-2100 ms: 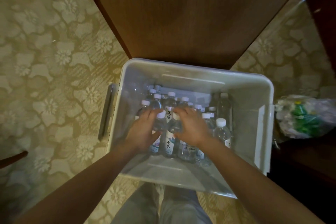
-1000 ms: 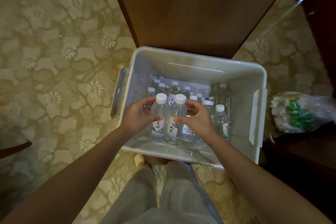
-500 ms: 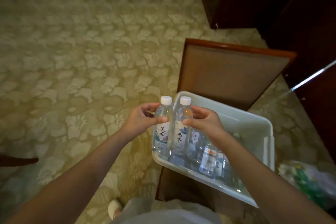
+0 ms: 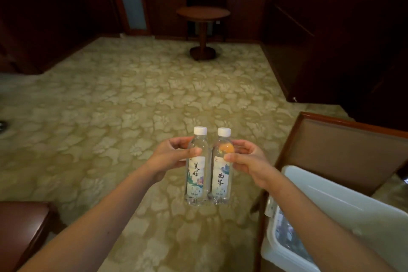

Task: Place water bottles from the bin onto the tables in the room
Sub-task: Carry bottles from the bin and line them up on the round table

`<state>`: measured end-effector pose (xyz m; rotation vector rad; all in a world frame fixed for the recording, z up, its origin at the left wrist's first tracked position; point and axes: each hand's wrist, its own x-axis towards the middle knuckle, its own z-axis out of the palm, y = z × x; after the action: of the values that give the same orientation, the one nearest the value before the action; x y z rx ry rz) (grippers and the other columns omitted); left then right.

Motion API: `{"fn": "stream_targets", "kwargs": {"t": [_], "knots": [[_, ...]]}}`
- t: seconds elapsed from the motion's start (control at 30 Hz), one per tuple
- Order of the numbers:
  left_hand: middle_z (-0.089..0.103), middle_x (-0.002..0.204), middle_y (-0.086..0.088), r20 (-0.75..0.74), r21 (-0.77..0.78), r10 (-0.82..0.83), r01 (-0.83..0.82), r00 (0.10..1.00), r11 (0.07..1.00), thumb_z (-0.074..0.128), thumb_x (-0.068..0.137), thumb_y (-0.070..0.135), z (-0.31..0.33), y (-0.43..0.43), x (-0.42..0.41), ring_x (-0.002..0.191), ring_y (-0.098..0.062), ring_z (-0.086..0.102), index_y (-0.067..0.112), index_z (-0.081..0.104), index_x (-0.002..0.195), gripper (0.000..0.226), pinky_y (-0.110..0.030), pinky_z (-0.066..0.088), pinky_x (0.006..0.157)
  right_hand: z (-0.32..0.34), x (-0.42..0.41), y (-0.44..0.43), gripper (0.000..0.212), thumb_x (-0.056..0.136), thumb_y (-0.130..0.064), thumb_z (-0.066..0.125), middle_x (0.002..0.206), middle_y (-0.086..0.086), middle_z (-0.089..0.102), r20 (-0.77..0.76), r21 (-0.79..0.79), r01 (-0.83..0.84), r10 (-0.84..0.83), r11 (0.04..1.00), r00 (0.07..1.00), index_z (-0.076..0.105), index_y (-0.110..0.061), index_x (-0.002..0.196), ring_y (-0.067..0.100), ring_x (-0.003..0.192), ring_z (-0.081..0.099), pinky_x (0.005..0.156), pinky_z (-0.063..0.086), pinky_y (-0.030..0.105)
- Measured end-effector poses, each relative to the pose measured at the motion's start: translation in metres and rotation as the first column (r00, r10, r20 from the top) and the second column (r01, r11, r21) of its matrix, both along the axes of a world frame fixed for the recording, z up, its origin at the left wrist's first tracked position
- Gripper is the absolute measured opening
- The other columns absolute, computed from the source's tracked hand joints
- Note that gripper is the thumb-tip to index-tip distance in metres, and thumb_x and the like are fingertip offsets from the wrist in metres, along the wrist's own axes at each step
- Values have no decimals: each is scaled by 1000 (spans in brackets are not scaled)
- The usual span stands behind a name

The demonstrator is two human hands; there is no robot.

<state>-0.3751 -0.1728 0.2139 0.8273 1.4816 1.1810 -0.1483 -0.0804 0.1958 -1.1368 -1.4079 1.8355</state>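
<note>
Two small clear water bottles with white caps and printed labels stand upright side by side in front of me, above the carpet. My left hand [image 4: 171, 157] grips the left bottle [image 4: 196, 168] near its shoulder. My right hand [image 4: 247, 159] grips the right bottle [image 4: 220, 170] the same way. The white plastic bin [image 4: 326, 201] is at the lower right, beside my right forearm, with more bottles dimly visible inside it. A small round wooden table [image 4: 203, 13] on a pedestal stands at the far end of the room.
A chair back with a wooden frame [image 4: 344, 150] rises behind the bin. Dark wood panelling lines the walls. A reddish wooden surface [image 4: 19, 223] shows at the lower left. Patterned beige carpet [image 4: 132, 106] stretches between me and the round table.
Both hands lifted one bottle each out of the bin and up in front of me. The view swung up from the bin to the room, showing the round table.
</note>
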Motion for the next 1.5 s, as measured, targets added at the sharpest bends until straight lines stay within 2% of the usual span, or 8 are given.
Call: {"fn": "stream_targets", "kwargs": {"t": [0.13, 0.43, 0.6, 0.8, 1.03, 1.2, 1.33, 1.5], "knots": [[65, 96, 6, -36, 4, 65, -65, 997, 998, 83, 71, 17, 16, -24, -54, 81, -1, 66, 21, 66, 119, 52, -14, 52, 59, 10, -64, -10, 62, 50, -17, 87, 107, 6, 71, -22, -1, -61, 61, 998, 998, 66, -19, 108, 17, 95, 70, 73, 58, 29], [69, 97, 3, -46, 23, 139, -138, 989, 990, 84, 71, 15, 26, -14, -135, 80, -3, 71, 21, 66, 111, 45, -19, 55, 62, 23, -153, 21, 46, 70, -8, 84, 109, 2, 74, 12, 32, -169, 169, 985, 986, 65, -18, 110, 13, 95, 72, 71, 57, 26], [73, 91, 5, -47, 19, 162, -161, 986, 987, 83, 74, 17, 26, 36, -164, 80, -6, 73, 20, 67, 109, 39, -21, 56, 62, 23, -186, 76, 46, 69, -9, 85, 107, 1, 75, 16, 44, -190, 189, 981, 982, 66, -19, 110, 12, 94, 71, 71, 54, 27], [71, 84, 7, -72, 32, 175, -173, 982, 984, 85, 70, 21, 27, 148, -196, 80, -7, 72, 20, 68, 110, 44, -22, 56, 64, 23, -223, 192, 66, 51, -20, 88, 112, 7, 73, -8, 60, -220, 221, 974, 975, 64, -16, 112, 19, 97, 72, 71, 57, 29], [67, 88, 8, -103, 41, 204, -201, 973, 979, 86, 69, 26, 40, 307, -226, 77, -3, 69, 23, 66, 112, 47, -22, 54, 64, 39, -256, 358, 47, 71, -3, 82, 111, 9, 74, -25, 85, -253, 256, 964, 966, 63, -14, 112, 17, 92, 74, 70, 58, 27], [69, 88, 8, -108, 36, 188, -185, 976, 982, 87, 56, 34, 47, 403, -241, 83, -8, 69, 24, 67, 109, 57, -29, 57, 74, 40, -271, 450, 49, 72, -6, 84, 115, 9, 73, -17, 85, -224, 227, 971, 974, 62, -15, 115, 22, 102, 72, 75, 59, 31], [73, 104, -2, -125, 9, 143, -143, 982, 990, 95, 52, 39, 40, 487, -261, 95, -16, 71, 24, 68, 110, 65, -37, 58, 86, 32, -284, 525, 48, 72, -6, 84, 115, 11, 73, -13, 71, -174, 176, 982, 984, 63, -13, 114, 23, 100, 73, 73, 59, 30], [72, 103, -1, -115, 2, 48, -49, 992, 999, 86, 62, 32, 28, 612, -290, 81, -9, 70, 21, 65, 113, 56, -27, 55, 73, 18, -306, 635, 47, 72, -4, 84, 115, 12, 73, -2, 60, -91, 92, 994, 996, 63, -13, 113, 23, 99, 73, 79, 60, 35]]}}
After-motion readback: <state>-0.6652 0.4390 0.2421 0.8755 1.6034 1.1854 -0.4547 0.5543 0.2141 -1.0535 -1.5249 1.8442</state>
